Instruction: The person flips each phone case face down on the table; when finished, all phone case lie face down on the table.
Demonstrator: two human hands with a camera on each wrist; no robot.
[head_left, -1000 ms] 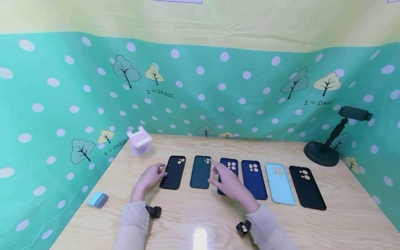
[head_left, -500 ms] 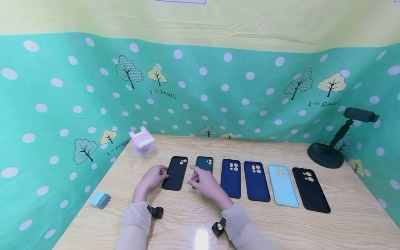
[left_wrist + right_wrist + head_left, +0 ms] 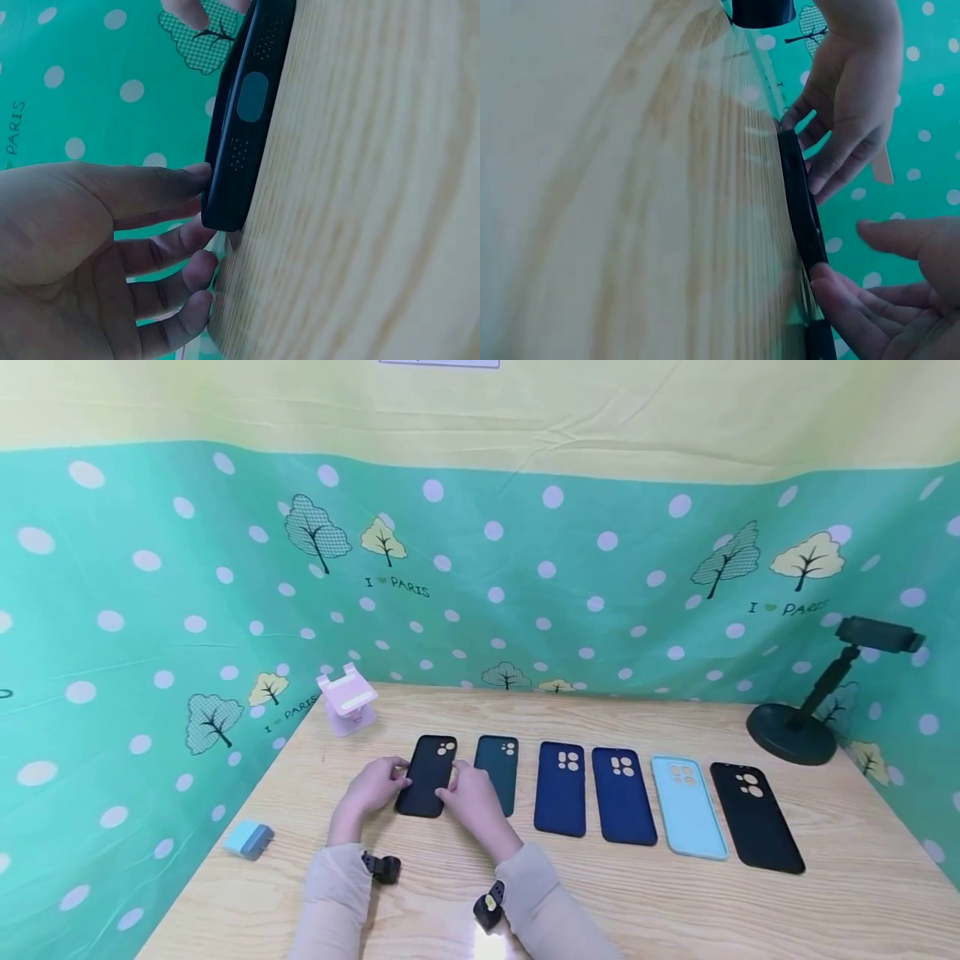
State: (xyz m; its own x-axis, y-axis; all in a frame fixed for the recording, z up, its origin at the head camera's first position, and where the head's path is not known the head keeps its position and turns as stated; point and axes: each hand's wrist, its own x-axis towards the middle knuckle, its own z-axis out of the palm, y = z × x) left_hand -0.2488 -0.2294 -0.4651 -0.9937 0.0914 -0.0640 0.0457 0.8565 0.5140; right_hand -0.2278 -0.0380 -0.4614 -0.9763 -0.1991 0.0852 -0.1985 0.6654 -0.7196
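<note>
In the head view, a black phone case (image 3: 425,777) with camera cutouts lies at the left end of a row of cases. My left hand (image 3: 377,785) pinches its left edge; the left wrist view has the thumb on the rim of the black phone case (image 3: 229,180) and the other fingers around its corner. My right hand (image 3: 471,792) is at the opposite long edge. There, in the right wrist view, a finger of the right hand (image 3: 937,262) touches the black phone case (image 3: 802,206), with the thumb held apart from it.
Rightward on the wooden table (image 3: 637,902) lie a dark green case (image 3: 498,768), two navy cases, a light blue case (image 3: 690,814) and another black case (image 3: 759,818). A pink phone stand (image 3: 349,700), a black stand (image 3: 798,727) and a blue-grey block (image 3: 250,839) stand around them.
My right hand has moved left from over the navy and green cases to the black phone case's right edge. My left hand has closed in on its left edge.
</note>
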